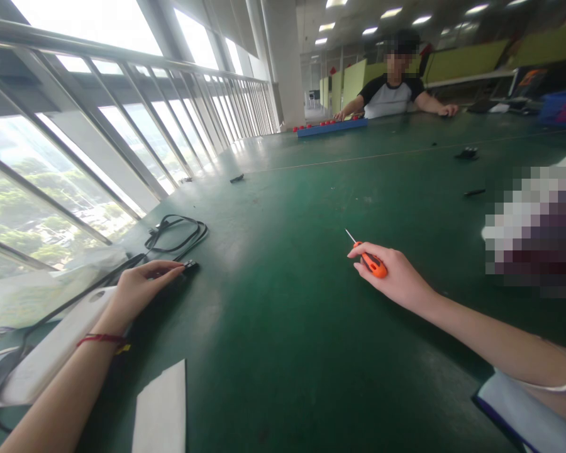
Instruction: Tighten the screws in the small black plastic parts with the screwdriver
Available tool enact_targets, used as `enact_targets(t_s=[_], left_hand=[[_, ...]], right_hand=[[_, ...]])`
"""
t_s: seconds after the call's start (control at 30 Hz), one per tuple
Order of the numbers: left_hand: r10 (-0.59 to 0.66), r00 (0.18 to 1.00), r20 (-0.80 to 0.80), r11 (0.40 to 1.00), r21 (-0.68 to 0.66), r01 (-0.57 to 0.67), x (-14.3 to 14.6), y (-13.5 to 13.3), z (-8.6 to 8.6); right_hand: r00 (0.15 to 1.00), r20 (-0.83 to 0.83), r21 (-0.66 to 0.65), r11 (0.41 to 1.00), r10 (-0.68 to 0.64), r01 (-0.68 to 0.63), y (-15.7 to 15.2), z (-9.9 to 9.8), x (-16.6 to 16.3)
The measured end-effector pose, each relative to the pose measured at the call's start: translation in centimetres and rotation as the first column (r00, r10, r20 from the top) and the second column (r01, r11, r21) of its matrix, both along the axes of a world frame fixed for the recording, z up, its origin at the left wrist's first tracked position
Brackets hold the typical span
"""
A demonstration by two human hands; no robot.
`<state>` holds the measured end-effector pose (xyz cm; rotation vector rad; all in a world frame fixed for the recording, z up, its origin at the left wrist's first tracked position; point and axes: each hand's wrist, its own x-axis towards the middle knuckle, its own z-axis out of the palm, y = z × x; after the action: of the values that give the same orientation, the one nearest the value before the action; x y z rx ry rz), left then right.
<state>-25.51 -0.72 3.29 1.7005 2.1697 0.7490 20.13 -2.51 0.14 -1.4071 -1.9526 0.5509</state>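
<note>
An orange-and-black screwdriver (373, 265) lies in my right hand (400, 277), with fingers closed around its handle. Its thin metal shaft points away to the upper left, the tip clear of other things. On the left of the table, my left hand (139, 289) pinches a small black piece (190, 267) with light spots on top, too small to name exactly. That piece is at or just above the tabletop. A coiled black cable (188, 236) lies just beyond the left hand. A red cord bracelet circles the left wrist.
The green table (273, 302) runs along a metal railing (136, 82). A white board (56, 352) lies under my left forearm; a pale sheet (163, 409) is at the front. Across the table, a person (391, 94) sits behind a blue tray (332, 128) with red pieces.
</note>
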Motion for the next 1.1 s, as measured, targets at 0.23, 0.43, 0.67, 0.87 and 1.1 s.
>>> enact_targets(t_s=[0.23, 0.43, 0.67, 0.87, 1.1], left_hand=[[0.003, 1.000, -0.026, 1.000, 0.005, -0.003, -0.1, 0.0, -0.2], [-0.017, 0.999, -0.030, 1.000, 0.008, 0.017, -0.1, -0.1, -0.3], [-0.062, 0.996, -0.072, 0.998, 0.022, 0.063, 0.5, -0.5, 0.1], [-0.114, 0.982, -0.150, 0.991, 0.059, 0.124, 0.6, -0.2, -0.4], [-0.175, 0.931, -0.319, 0.956, 0.172, 0.239, 3.5, 0.4, 0.1]], right_hand=[[1.000, 0.008, 0.037, 0.999, -0.001, 0.000, 0.0, 0.0, 0.0], [1.000, 0.015, 0.028, 1.000, 0.001, -0.001, 0.0, 0.0, 0.0], [1.000, 0.010, 0.020, 1.000, 0.008, -0.008, -0.1, 0.1, 0.0], [1.000, 0.014, 0.036, 0.999, 0.002, -0.003, -0.1, 0.1, -0.1], [1.000, 0.006, -0.008, 1.000, -0.027, 0.027, -0.2, 0.0, -0.1]])
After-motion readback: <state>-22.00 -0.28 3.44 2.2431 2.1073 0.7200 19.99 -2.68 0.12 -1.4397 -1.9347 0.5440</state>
